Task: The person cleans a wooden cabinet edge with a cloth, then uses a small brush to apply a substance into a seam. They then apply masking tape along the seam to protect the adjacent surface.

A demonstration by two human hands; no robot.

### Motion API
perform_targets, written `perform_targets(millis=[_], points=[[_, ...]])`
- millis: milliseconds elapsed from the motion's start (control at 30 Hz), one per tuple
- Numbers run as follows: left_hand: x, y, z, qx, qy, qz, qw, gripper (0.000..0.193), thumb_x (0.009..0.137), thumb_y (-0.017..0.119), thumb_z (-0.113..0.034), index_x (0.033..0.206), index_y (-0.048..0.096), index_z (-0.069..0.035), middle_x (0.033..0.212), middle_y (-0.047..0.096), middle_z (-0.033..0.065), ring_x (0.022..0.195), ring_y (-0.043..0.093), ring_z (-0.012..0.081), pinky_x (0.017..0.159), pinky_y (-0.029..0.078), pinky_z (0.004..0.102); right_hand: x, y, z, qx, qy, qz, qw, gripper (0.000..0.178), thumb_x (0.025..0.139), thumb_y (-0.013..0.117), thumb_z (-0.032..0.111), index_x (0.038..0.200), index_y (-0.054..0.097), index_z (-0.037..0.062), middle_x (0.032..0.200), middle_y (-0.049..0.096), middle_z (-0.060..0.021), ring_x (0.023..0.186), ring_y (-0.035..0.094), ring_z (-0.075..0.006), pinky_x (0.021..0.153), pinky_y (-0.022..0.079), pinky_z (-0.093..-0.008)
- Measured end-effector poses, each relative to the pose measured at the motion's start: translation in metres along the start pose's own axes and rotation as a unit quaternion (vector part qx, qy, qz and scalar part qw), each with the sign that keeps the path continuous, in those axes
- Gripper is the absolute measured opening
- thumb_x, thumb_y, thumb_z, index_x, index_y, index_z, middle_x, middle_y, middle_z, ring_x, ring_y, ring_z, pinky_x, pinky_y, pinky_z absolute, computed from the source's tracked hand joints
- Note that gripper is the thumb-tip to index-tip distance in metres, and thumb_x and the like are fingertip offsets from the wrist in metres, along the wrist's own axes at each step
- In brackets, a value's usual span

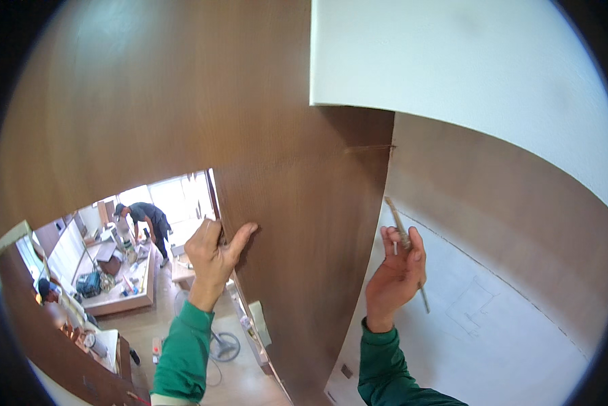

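Note:
My left hand (pixel 214 256) grips the vertical edge of a tall brown wood panel (pixel 297 223), fingers wrapped round its left side. My right hand (pixel 395 274) is raised to the right of the panel, close to a white wall (pixel 466 338) with faint pencil lines. It holds a thin stick-like tool (pixel 404 238), maybe a pencil or a long screw, pointing up and left. A small white piece also shows between its fingers. Both forearms wear green sleeves.
A brown wood surface (pixel 148 95) arches overhead. Beyond it, a room shows a person bent over (pixel 145 220) a low worktable (pixel 124 287) with tools. Another person (pixel 47 291) is at the left. A fan (pixel 223 345) and cords lie on the floor.

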State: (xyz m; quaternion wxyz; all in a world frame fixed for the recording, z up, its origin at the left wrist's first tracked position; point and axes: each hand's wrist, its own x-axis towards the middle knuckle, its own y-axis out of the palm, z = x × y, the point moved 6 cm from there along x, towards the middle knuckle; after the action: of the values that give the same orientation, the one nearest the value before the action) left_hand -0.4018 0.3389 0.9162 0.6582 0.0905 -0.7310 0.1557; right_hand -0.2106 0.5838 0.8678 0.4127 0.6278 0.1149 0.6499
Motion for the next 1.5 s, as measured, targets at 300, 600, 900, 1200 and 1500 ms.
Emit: perform_targets(millis=[300,600,900,1200,1500], points=[[-0.008,-0.069,0.006,0.023,-0.140,0.013,0.990,0.033,0.079,0.081,-0.027,0.076,0.066,0.003,0.063,0.057,0.0052,0.054,0.050,0.0105,0.050,0.037,0.0265,-0.039,0.066,-0.032,-0.199,-0.218,0.126,0.947,0.033,0.105,0.037,0.021,0.121,0.049,-0.0051,0.118,0.054,-0.0200,0.105,0.061,-0.0304,0.092,0.051,-0.0427],[-0.451,-0.221,0.149,-0.217,-0.723,-0.165,0.635,0.019,0.076,0.052,-0.017,0.060,0.047,-0.010,0.058,0.046,0.0023,0.053,0.046,0.0134,0.050,0.035,0.0280,-0.065,0.113,-0.073,-0.259,-0.308,0.188,0.896,0.031,0.103,0.043,0.023,0.116,0.052,-0.0031,0.116,0.046,-0.0187,0.109,0.056,-0.0300,0.092,0.049,-0.0416],[-0.435,-0.210,0.107,-0.310,-0.810,-0.232,0.439,0.023,0.086,0.059,-0.023,0.089,0.063,-0.001,0.079,0.065,0.0120,0.069,0.065,0.0243,0.063,0.056,0.0372,-0.070,0.110,-0.070,-0.302,-0.352,0.183,0.867,0.031,0.104,0.041,0.027,0.117,0.048,-0.0005,0.113,0.041,-0.0138,0.109,0.057,-0.0305,0.099,0.050,-0.0443],[-0.410,-0.098,0.141,-0.372,-0.797,0.013,0.476,0.018,0.087,0.066,-0.007,0.105,0.065,-0.002,0.092,0.068,0.0075,0.077,0.066,0.0148,0.067,0.055,0.0322,-0.069,0.111,-0.077,-0.321,-0.364,0.179,0.856,0.033,0.104,0.041,0.028,0.118,0.048,-0.0004,0.113,0.042,-0.0138,0.108,0.058,-0.0295,0.099,0.050,-0.0437],[-0.160,0.061,0.191,-0.591,-0.609,0.094,0.520,0.032,0.092,0.049,-0.028,0.105,0.065,-0.003,0.089,0.064,0.0083,0.072,0.063,0.0174,0.066,0.052,0.0321,-0.072,0.116,-0.073,-0.360,-0.375,0.179,0.836,0.035,0.105,0.040,0.028,0.123,0.045,-0.0010,0.116,0.047,-0.0147,0.111,0.057,-0.0290,0.103,0.046,-0.0422]])
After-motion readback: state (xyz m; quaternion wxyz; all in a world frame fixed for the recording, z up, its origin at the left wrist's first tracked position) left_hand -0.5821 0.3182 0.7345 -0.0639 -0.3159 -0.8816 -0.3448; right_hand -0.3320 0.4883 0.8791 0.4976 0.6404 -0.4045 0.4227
